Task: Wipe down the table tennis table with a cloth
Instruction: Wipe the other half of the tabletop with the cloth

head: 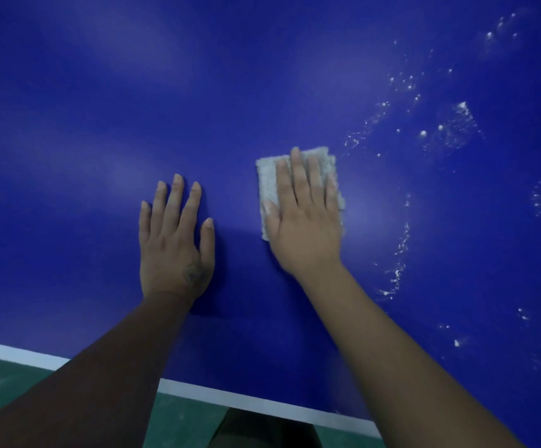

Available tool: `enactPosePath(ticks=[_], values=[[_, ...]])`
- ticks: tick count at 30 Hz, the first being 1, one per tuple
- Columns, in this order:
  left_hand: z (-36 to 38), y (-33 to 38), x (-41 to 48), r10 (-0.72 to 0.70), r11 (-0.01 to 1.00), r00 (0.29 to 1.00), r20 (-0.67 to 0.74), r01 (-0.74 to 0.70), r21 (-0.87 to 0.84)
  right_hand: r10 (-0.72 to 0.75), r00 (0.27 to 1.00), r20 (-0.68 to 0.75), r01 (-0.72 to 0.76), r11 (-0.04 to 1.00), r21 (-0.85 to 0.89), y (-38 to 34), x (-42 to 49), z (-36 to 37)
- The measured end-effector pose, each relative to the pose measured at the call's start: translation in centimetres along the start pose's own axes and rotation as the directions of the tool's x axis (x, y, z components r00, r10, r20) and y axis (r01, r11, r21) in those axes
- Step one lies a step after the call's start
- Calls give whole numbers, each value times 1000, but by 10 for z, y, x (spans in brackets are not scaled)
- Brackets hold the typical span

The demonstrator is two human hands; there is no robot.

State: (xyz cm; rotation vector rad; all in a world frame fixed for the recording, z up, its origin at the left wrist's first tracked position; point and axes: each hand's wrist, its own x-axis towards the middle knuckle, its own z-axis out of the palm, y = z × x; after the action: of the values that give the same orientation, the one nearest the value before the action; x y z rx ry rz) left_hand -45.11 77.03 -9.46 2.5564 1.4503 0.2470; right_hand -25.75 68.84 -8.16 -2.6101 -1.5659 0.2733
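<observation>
A person is leaning over the blue worktop (101, 108) with 2 bare hands down. The right hand (304, 221) is pressing a folded grey cloth (267, 189) flat against the surface, fingers straight and close together, curled round nothing. The left hand (173, 240) is resting palm down on bare worktop just beside it, fingers straight and slightly spread, apparently bracing the lean. The cloth is lying near the middle of the view, well in from the white edge line (262, 404). White specks (401, 247) are arcing across the worktop to the right of the cloth, with more scattered beyond. Doing this stroke well is likely calling for even pressure through the whole palm, overlapping passes rightward through the specks, and drawing the residue along under the cloth rather than smearing it outward. Whether the cloth needs refolding to a clean face cannot be told from here.
</observation>
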Motion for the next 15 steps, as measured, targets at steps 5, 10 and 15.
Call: enactPosePath(ticks=[5,10,15], values=[[1,0,1,14,1000,999,-30,-14,-9,237,971,-35,-238,969,-64,82,22,-14],[1,-1,1,10,1000,1000,-26,-11,-10,295,955,-34,-296,955,-35,54,5,-13],[4,-3,0,18,1000,1000,-13,-18,11,170,985,20,-170,985,-36,66,62,-20]])
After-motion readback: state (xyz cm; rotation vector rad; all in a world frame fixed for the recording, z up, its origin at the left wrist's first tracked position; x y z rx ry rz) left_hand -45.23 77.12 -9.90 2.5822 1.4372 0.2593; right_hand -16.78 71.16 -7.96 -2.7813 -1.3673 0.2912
